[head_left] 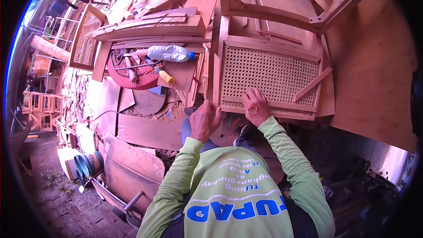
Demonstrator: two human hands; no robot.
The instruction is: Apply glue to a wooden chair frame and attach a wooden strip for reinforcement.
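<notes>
Cane panel (pixel 271 72) lies before you, likely for easy reach. Your right hand (pixel 257 107) at its near edge, fingers curled, perhaps steadying; your left hand (pixel 205 120) by its near-left corner, fingers bent. Cannot tell what either grips. Wood strip (pixel 313 85) slants across panel's right side.

- A woodworking workshop, by the look of it one for furniture.
- A wooden frame with a woven cane panel (pixel 269 72) and a legged furniture frame (pixel 273 16) of bare wood show the trade.
- Another cane panel (pixel 85 39) stands at the left.
- Cut wood strips (pixel 150 25) lie in a pile, near a yellow-handled tool (pixel 165 76).
- Wood scraps (pixel 81 79) litter the ground, and a paved floor (pixel 39 202) shows at lower left.
</notes>
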